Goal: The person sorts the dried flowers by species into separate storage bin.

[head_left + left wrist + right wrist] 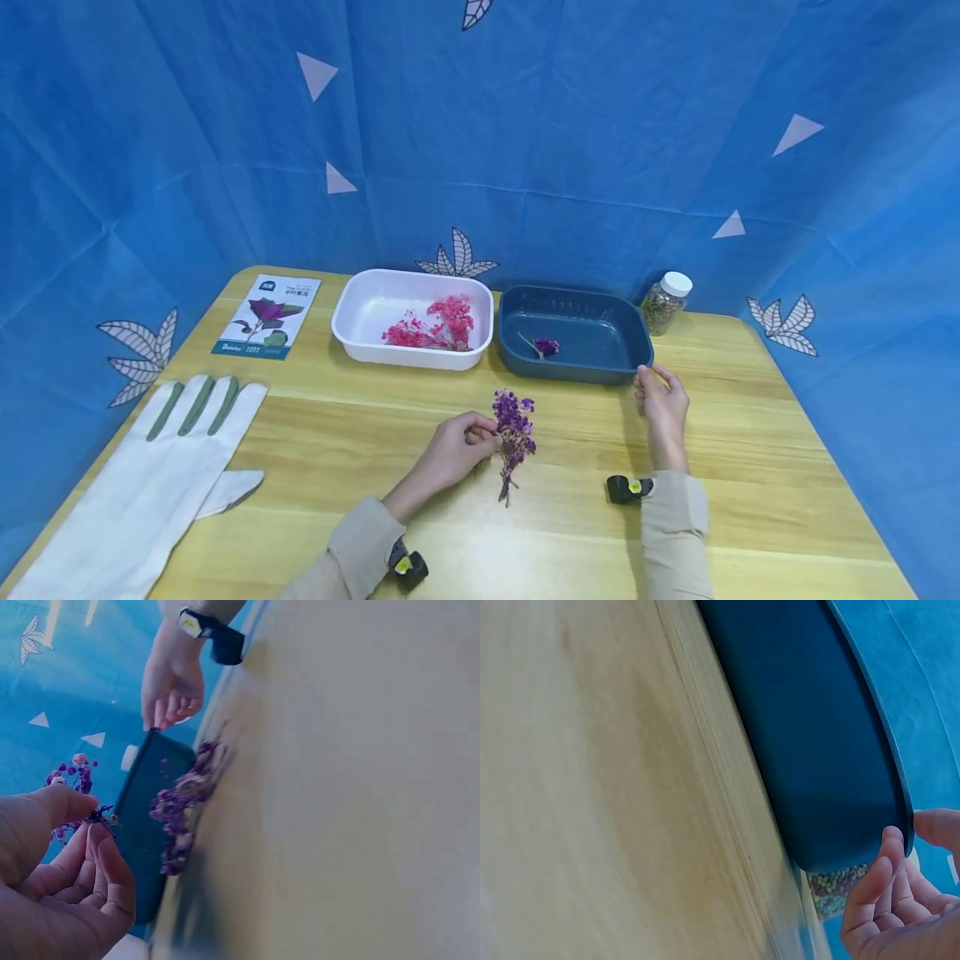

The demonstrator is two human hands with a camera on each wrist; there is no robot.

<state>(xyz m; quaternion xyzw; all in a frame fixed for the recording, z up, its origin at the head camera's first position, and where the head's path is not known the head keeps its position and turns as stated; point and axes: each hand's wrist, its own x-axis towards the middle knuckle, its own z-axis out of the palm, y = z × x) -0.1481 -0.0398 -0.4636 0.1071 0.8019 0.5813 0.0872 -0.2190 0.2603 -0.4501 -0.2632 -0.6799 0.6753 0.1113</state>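
My left hand (pixel 459 450) pinches a small purple dried flower sprig (pixel 79 776) between thumb and fingertips. Beyond it in the left wrist view, a bunch of purple dried flowers (pixel 513 433) lies on the table, stems toward me. With thumb and fingers, my right hand (pixel 663 406) grips the front right corner of a dark blue basin's rim (pixel 874 697). Inside that dark blue basin (pixel 592 367) lies one small purple flower sprig (pixel 546 346). To its left stands a white basin (pixel 408 357) holding pink dried flowers (pixel 452 321).
A clear jar with a white lid (pixel 663 307) stands behind the dark blue basin's right end. At the back left lies a printed flower packet (pixel 267 317). White and green gloves (pixel 150 475) cover the left edge of the wooden table (pixel 750 500). A blue curtain hangs behind.
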